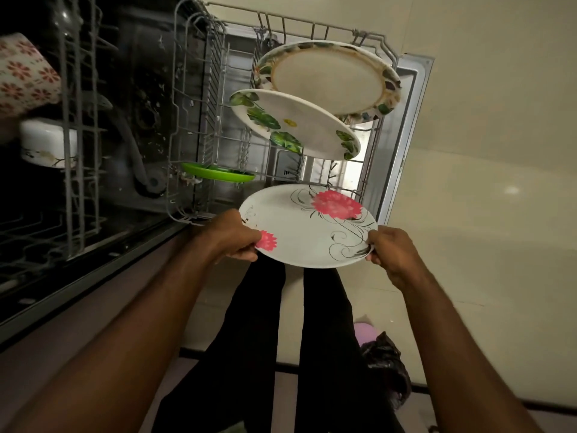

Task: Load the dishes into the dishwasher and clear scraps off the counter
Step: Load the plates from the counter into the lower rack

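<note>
Head view is showing the dishwasher (131, 98) standing open, its lower rack (199, 120) pulled out and holding two leaf-patterned plates (296, 126) leaning on edge and a green plate (218, 172). The upper rack (78, 151) is holding a patterned cup (25, 73) and a white bowl (46, 142). Near the rack's front edge, the left hand (237, 237) and right hand (392, 253) are pinching opposite rims of a pink-flowered plate (307, 228). Missing a slot, it is likely risking a knock against the leaning plates.

two plates (324, 79) in rack (187, 120) (lower), held plate (307, 228) nearer
</note>
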Motion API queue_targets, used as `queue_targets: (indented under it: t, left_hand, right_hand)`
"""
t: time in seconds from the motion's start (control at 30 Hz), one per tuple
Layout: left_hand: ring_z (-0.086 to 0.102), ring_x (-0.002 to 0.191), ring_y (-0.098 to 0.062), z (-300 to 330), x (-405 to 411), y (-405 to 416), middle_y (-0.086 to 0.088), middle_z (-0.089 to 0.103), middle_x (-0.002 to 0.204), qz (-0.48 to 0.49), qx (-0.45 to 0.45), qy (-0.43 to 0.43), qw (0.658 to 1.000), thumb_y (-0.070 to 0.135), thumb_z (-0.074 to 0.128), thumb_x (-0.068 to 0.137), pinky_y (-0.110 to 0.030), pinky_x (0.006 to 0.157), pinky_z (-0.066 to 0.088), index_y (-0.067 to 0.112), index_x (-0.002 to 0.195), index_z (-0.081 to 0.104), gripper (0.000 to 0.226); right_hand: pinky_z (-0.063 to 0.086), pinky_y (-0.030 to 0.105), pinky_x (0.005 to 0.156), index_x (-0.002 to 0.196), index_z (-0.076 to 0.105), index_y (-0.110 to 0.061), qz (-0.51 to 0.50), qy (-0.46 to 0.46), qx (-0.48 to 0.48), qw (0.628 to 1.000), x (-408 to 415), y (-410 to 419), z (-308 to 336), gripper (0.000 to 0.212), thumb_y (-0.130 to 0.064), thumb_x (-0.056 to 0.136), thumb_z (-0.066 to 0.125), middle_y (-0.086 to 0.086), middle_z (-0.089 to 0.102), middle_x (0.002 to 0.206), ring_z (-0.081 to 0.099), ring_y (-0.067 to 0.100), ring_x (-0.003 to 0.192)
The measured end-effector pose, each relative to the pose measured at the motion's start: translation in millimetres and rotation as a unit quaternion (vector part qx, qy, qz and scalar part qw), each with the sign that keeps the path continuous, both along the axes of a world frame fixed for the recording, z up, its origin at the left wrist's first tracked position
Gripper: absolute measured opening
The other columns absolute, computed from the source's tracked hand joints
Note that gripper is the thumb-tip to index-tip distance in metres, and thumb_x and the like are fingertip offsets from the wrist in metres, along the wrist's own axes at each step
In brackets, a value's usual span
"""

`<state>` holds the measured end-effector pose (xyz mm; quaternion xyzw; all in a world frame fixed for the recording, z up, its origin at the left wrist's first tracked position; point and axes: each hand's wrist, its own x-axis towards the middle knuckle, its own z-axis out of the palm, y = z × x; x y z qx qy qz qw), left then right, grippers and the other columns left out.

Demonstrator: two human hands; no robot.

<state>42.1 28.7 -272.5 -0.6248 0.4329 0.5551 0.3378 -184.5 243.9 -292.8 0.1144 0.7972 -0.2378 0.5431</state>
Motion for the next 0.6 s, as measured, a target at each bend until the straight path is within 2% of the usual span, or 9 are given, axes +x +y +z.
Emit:
queue_targets:
  t: [0.07, 0.17, 0.27, 0.33, 0.4, 0.5, 0.57, 0.6]
  left_hand:
    - [0.078, 0.069, -0.028, -7.0, 6.3, -2.2, -0.014, 0.078, 0.079, 0.016, -0.053, 0.004, 0.998, 0.005, 0.065, 0.082, -0.047, 0.072, 0.066, -0.001, 0.097, 0.075, 0.018]
    - [0.077, 0.066, -0.027, -17.8, 10.4, -4.1, -0.015, 0.078, 0.087, 0.065, -0.093, 0.006, 0.993, 0.004, 0.060, 0.094, -0.036, 0.063, 0.066, -0.001, 0.106, 0.072, 0.018]
    - [0.077, 0.065, -0.028, -31.5, 11.7, -3.9, -0.019, 0.077, 0.095, 0.097, -0.119, 0.004, 0.988, 0.008, 0.059, 0.099, -0.036, 0.060, 0.065, -0.004, 0.113, 0.070, 0.021]
    - [0.074, 0.059, -0.024, -35.2, 7.1, -3.3, -0.019, 0.076, 0.095, 0.121, -0.141, 0.006, 0.983, 0.010, 0.057, 0.102, -0.025, 0.047, 0.058, -0.004, 0.112, 0.067, 0.019]
    - [0.073, 0.058, -0.022, -36.5, -0.6, -5.6, -0.017, 0.072, 0.093, 0.163, -0.165, 0.016, 0.973, 0.011, 0.055, 0.104, -0.019, 0.042, 0.051, -0.002, 0.107, 0.062, 0.015]
    - [0.071, 0.050, -0.020, -36.4, -11.5, -11.9, -0.019, 0.068, 0.090, 0.196, -0.175, 0.028, 0.965, 0.011, 0.053, 0.106, -0.017, 0.036, 0.045, 0.000, 0.107, 0.055, 0.011]
    - [0.068, 0.044, -0.019, -37.4, -13.2, -13.6, -0.020, 0.068, 0.083, 0.199, -0.165, 0.027, 0.966, 0.011, 0.051, 0.107, -0.018, 0.034, 0.044, 0.000, 0.112, 0.052, 0.012]
    - [0.069, 0.048, -0.022, -37.0, -13.3, -12.7, -0.019, 0.068, 0.080, 0.204, -0.160, 0.026, 0.966, 0.013, 0.051, 0.108, -0.019, 0.035, 0.046, 0.000, 0.113, 0.052, 0.014]
  right_hand:
    - [0.037, 0.025, 0.042, 0.071, 0.058, -0.002, -0.013, -0.001, -0.008, 1.000, 8.9, -9.7, -7.1, 0.019, 0.005, 0.088, 0.050, 0.005, 0.057, 0.054, 0.048, 0.016, 0.041]
    - [0.038, 0.027, 0.043, 0.075, 0.061, -0.001, -0.047, 0.028, -0.011, 0.998, 14.3, -21.6, -19.5, 0.020, 0.004, 0.091, 0.049, 0.006, 0.056, 0.061, 0.046, 0.011, 0.040]
    - [0.037, 0.025, 0.039, 0.081, 0.061, 0.002, -0.049, 0.060, -0.010, 0.997, 11.1, -32.4, -33.7, 0.016, 0.005, 0.092, 0.049, 0.008, 0.052, 0.064, 0.045, 0.010, 0.039]
    - [0.045, 0.027, 0.045, 0.080, 0.062, 0.003, -0.030, 0.077, -0.003, 0.997, 6.7, -42.5, -45.7, 0.017, 0.004, 0.092, 0.051, 0.011, 0.057, 0.066, 0.053, 0.014, 0.043]
    - [0.049, 0.033, 0.053, 0.078, 0.064, 0.002, -0.024, 0.084, 0.011, 0.996, 0.8, -53.9, -58.1, 0.018, 0.004, 0.093, 0.053, 0.016, 0.063, 0.070, 0.059, 0.020, 0.047]
    - [0.055, 0.032, 0.050, 0.081, 0.067, 0.003, -0.031, 0.075, 0.039, 0.996, -10.5, -63.5, -74.8, 0.015, 0.007, 0.093, 0.059, 0.019, 0.068, 0.078, 0.064, 0.026, 0.054]
    - [0.064, 0.045, 0.064, 0.078, 0.068, 0.003, -0.024, 0.073, 0.053, 0.996, -15.7, -65.0, -81.3, 0.016, 0.007, 0.092, 0.063, 0.025, 0.073, 0.088, 0.068, 0.031, 0.062]
    - [0.064, 0.049, 0.071, 0.077, 0.069, 0.002, -0.019, 0.072, 0.057, 0.996, -16.8, -64.8, -82.1, 0.017, 0.005, 0.093, 0.063, 0.027, 0.074, 0.092, 0.069, 0.031, 0.063]
